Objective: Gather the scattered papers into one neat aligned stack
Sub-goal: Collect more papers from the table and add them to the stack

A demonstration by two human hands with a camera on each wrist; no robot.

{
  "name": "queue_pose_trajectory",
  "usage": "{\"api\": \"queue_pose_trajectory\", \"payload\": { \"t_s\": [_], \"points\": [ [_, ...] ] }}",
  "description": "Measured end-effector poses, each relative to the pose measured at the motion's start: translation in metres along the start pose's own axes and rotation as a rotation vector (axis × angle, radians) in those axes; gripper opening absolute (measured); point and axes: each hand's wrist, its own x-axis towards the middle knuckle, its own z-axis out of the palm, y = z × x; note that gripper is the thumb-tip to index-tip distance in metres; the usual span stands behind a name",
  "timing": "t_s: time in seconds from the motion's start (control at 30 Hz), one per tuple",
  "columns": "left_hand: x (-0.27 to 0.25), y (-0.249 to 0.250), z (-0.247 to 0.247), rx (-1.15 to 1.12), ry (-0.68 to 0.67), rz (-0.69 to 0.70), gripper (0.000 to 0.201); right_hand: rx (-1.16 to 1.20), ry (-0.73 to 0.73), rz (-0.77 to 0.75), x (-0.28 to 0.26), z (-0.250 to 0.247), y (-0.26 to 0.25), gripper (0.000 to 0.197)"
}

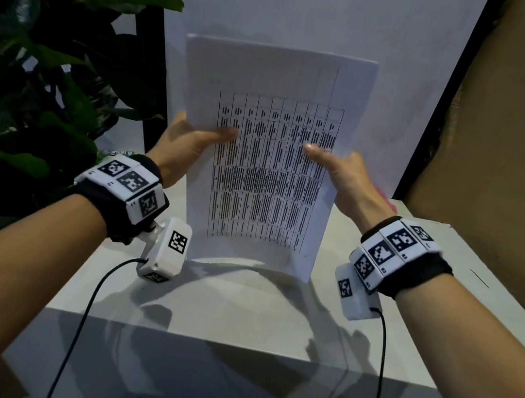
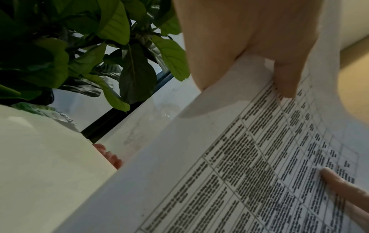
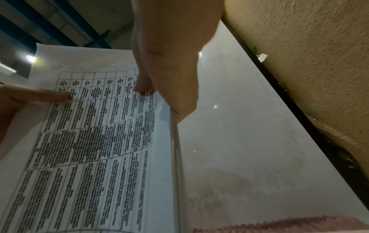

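text | I can read none; white printed paper sheet (image 1: 263,171) carries a table, print blurred | black-and-white wrist marker tags (image 1: 127,177) bear patterns only

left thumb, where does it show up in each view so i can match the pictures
Head: left thumb lies on the printed table, left of centre.
Left wrist: it comes down from the top onto the paper stack.
Right wrist: it enters from the left edge.
Shared landmark: the printed table on the front sheet, pressed by both thumbs.
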Motion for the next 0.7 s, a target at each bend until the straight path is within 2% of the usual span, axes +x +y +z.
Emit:
{"api": "queue_pose_trajectory", "payload": {
  "t_s": [0.07,0.23,0.3,0.37,0.43,0.47,0.5,0.6,0.63,0.7],
  "points": [
    [0.002,0.003,-0.003,-0.016,-0.002,0.007,0.055,0.019,0.013,-0.010,0.001,0.001,-0.004,0.047],
    [0.003,-0.008,-0.009,-0.018,0.004,-0.011,0.027,0.035,-0.022,-0.010,-0.003,0.003,0.005,0.053],
    [0.002,-0.007,-0.009,-0.004,-0.001,-0.010,0.023,0.045,-0.037,0.004,-0.005,0.003,0.006,0.051],
    [-0.001,-0.007,-0.008,-0.021,0.002,-0.015,0.030,0.036,-0.042,0.007,-0.004,0.001,0.008,0.053],
    [-0.005,-0.008,-0.006,-0.047,0.004,-0.041,0.054,0.006,-0.041,0.044,-0.003,0.001,0.012,0.050],
    [-0.007,-0.009,-0.005,-0.053,0.007,-0.063,0.064,-0.016,-0.040,0.064,-0.003,0.000,0.015,0.041],
    [-0.008,-0.013,-0.005,-0.053,0.010,-0.082,0.066,-0.047,-0.049,0.087,-0.003,0.000,0.018,0.027],
    [-0.013,-0.026,-0.005,-0.006,0.009,-0.123,0.055,-0.098,-0.058,0.136,-0.005,-0.001,0.032,0.035],
    [-0.015,-0.031,-0.005,0.007,0.005,-0.136,0.056,-0.107,-0.052,0.141,-0.007,-0.001,0.037,0.028],
    [-0.021,-0.042,-0.004,0.024,0.002,-0.158,0.057,-0.106,-0.076,0.144,-0.010,0.000,0.047,0.026]
  ]
}}
